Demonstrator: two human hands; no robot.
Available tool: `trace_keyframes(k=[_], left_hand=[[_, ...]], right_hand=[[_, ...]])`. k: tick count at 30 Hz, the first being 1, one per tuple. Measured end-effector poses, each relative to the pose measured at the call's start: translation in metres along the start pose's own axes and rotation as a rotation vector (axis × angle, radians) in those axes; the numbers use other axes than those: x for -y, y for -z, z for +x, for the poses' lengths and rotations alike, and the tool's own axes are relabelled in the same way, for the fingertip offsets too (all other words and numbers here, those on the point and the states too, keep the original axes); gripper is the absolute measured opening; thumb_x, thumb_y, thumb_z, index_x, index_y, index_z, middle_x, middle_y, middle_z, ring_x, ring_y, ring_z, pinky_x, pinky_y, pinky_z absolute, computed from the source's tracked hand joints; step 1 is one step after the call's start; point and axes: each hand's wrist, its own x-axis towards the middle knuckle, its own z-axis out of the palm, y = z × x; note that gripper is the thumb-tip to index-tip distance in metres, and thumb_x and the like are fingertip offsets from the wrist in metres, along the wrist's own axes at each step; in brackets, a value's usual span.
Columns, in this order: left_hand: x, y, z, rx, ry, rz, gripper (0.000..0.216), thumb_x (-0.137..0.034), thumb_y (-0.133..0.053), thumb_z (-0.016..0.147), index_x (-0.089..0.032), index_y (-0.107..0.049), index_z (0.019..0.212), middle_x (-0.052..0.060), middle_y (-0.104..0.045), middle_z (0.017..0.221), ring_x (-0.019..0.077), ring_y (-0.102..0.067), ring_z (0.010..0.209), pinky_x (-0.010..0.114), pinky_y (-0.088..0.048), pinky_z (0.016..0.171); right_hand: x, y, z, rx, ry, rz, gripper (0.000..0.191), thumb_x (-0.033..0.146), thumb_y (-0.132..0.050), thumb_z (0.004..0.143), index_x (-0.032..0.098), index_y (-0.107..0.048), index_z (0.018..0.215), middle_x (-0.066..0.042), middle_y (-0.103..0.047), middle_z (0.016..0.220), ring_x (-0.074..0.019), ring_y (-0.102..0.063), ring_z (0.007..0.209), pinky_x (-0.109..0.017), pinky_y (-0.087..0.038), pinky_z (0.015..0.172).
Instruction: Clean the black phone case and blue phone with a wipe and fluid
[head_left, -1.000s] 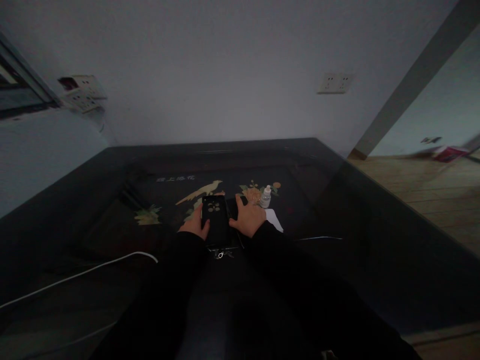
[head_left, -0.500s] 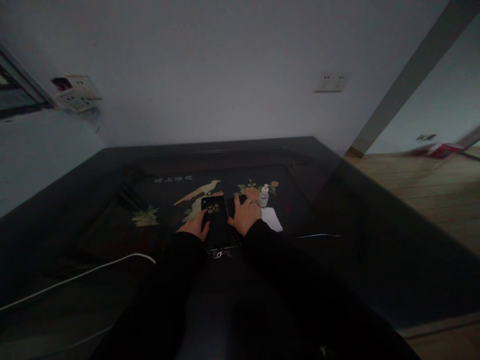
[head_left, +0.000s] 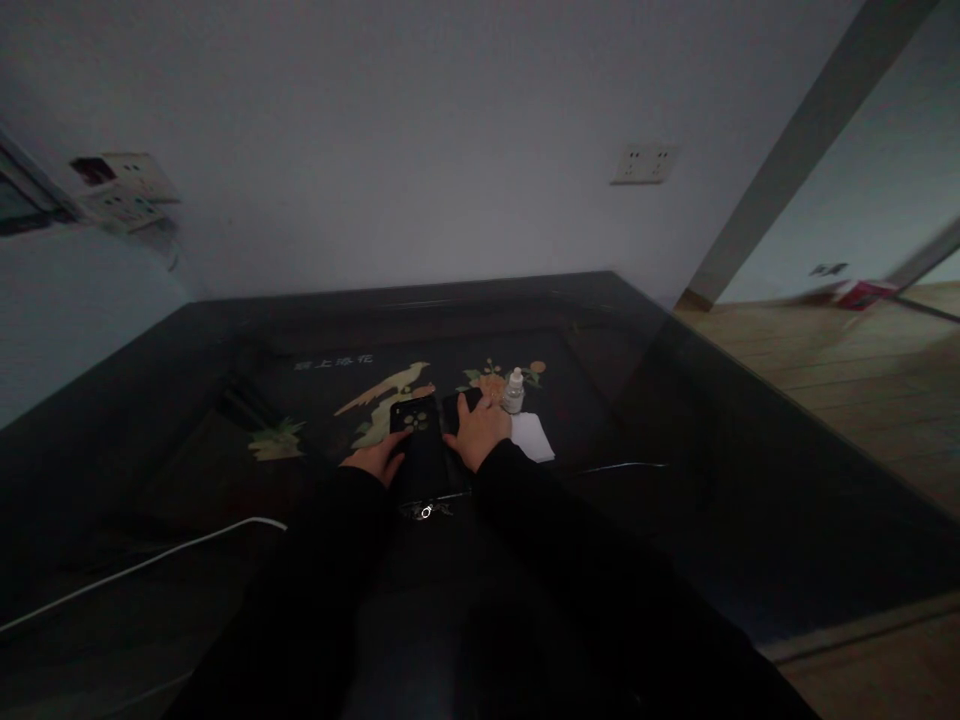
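A black phone case (head_left: 421,445) with camera cut-outs lies flat on the dark table (head_left: 675,450) in front of me. My left hand (head_left: 376,460) rests at its left edge, fingers stretched toward it. My right hand (head_left: 474,432) lies flat at its right edge, fingers spread over a second dark flat object (head_left: 459,405) that may be a phone. A small key ring (head_left: 426,511) lies just below the case, between my black sleeves.
A small white dropper bottle (head_left: 514,391) and a white square cloth (head_left: 531,436) sit right of my right hand. A white cable (head_left: 142,562) runs across the left of the table, a thin wire (head_left: 622,466) on the right. Wall sockets and wooden floor lie beyond.
The view has drifted so everything sits slightly left and lower. My hands stay at the case's two sides, fingers barely shifting.
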Motion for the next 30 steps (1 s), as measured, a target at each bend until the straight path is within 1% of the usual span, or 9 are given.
trace_keyframes(k=[6, 12, 15, 18, 20, 23, 25, 27, 30], left_hand=[[0.001, -0.004, 0.002, 0.008, -0.009, 0.030, 0.049, -0.035, -0.031, 0.081, -0.023, -0.039, 0.128, 0.009, -0.064, 0.085, 0.0259, -0.062, 0.083, 0.034, -0.045, 0.071], [-0.004, -0.004, 0.000, 0.001, -0.037, 0.036, 0.049, -0.035, -0.030, 0.082, -0.022, -0.039, 0.128, 0.009, -0.064, 0.094, 0.0243, -0.062, 0.085, 0.032, -0.045, 0.075], [-0.009, -0.001, -0.003, -0.008, -0.035, 0.043, 0.050, -0.034, -0.031, 0.082, -0.022, -0.037, 0.129, 0.008, -0.064, 0.090, 0.0228, -0.062, 0.083, 0.030, -0.045, 0.073], [-0.019, 0.007, -0.009, -0.028, 0.001, 0.059, 0.056, -0.036, -0.031, 0.082, -0.019, -0.025, 0.135, 0.008, -0.064, 0.080, 0.0237, -0.063, 0.075, 0.032, -0.046, 0.068], [-0.027, 0.016, -0.015, -0.101, 0.010, 0.054, 0.057, -0.036, -0.030, 0.081, -0.017, -0.025, 0.135, 0.008, -0.064, 0.081, 0.0230, -0.062, 0.077, 0.031, -0.045, 0.068], [-0.042, 0.027, -0.026, -0.262, -0.025, -0.008, 0.048, -0.034, -0.028, 0.081, -0.018, -0.045, 0.123, 0.005, -0.064, 0.079, 0.0183, -0.061, 0.076, 0.025, -0.043, 0.066], [-0.052, 0.029, -0.034, -0.263, -0.046, -0.084, 0.042, -0.035, -0.026, 0.082, -0.023, -0.057, 0.108, 0.001, -0.063, 0.065, 0.0156, -0.059, 0.061, 0.023, -0.040, 0.056], [-0.063, 0.025, -0.040, -0.239, -0.123, -0.166, 0.039, -0.035, -0.027, 0.081, -0.024, -0.062, 0.094, -0.001, -0.060, 0.056, 0.0139, -0.055, 0.051, 0.023, -0.037, 0.052], [-0.082, 0.012, -0.043, -0.279, -0.205, -0.325, 0.033, -0.035, -0.031, 0.079, -0.023, -0.062, 0.078, -0.002, -0.056, 0.053, 0.0119, -0.050, 0.043, 0.024, -0.034, 0.050]], right_hand=[[-0.008, 0.000, 0.002, -0.001, -0.008, 0.044, 0.070, 0.055, -0.048, 0.076, 0.017, -0.031, 0.132, -0.026, -0.040, 0.123, -0.0345, -0.045, 0.108, -0.046, -0.039, 0.077], [-0.019, 0.008, -0.011, -0.072, 0.050, 0.089, 0.066, 0.051, -0.050, 0.078, 0.012, -0.035, 0.130, -0.026, -0.043, 0.121, -0.0339, -0.046, 0.107, -0.044, -0.040, 0.077], [-0.036, 0.019, -0.027, -0.119, 0.154, 0.118, 0.054, 0.045, -0.048, 0.081, 0.017, -0.040, 0.125, -0.019, -0.048, 0.117, -0.0307, -0.047, 0.105, -0.039, -0.042, 0.075], [-0.062, 0.026, -0.043, -0.146, 0.258, 0.153, 0.035, 0.037, -0.044, 0.085, 0.023, -0.049, 0.116, -0.010, -0.053, 0.112, -0.0237, -0.049, 0.102, -0.032, -0.041, 0.076], [-0.082, 0.028, -0.049, -0.148, 0.307, 0.181, 0.026, 0.033, -0.040, 0.087, 0.025, -0.054, 0.107, -0.005, -0.057, 0.105, -0.0185, -0.052, 0.097, -0.027, -0.040, 0.076], [-0.111, 0.024, -0.051, -0.154, 0.319, 0.224, 0.022, 0.027, -0.039, 0.088, 0.022, -0.059, 0.092, -0.003, -0.061, 0.094, -0.0143, -0.055, 0.090, -0.022, -0.038, 0.075], [-0.128, 0.018, -0.047, -0.171, 0.292, 0.251, 0.021, 0.023, -0.039, 0.087, 0.020, -0.059, 0.087, -0.003, -0.062, 0.091, -0.0137, -0.056, 0.086, -0.022, -0.037, 0.072], [-0.144, 0.013, -0.042, -0.193, 0.256, 0.279, 0.019, 0.022, -0.039, 0.085, 0.019, -0.058, 0.084, -0.002, -0.062, 0.087, -0.0134, -0.056, 0.082, -0.021, -0.036, 0.070], [-0.163, 0.007, -0.032, -0.229, 0.193, 0.317, 0.019, 0.023, -0.039, 0.084, 0.018, -0.057, 0.082, -0.002, -0.062, 0.080, -0.0130, -0.055, 0.073, -0.021, -0.034, 0.065]])
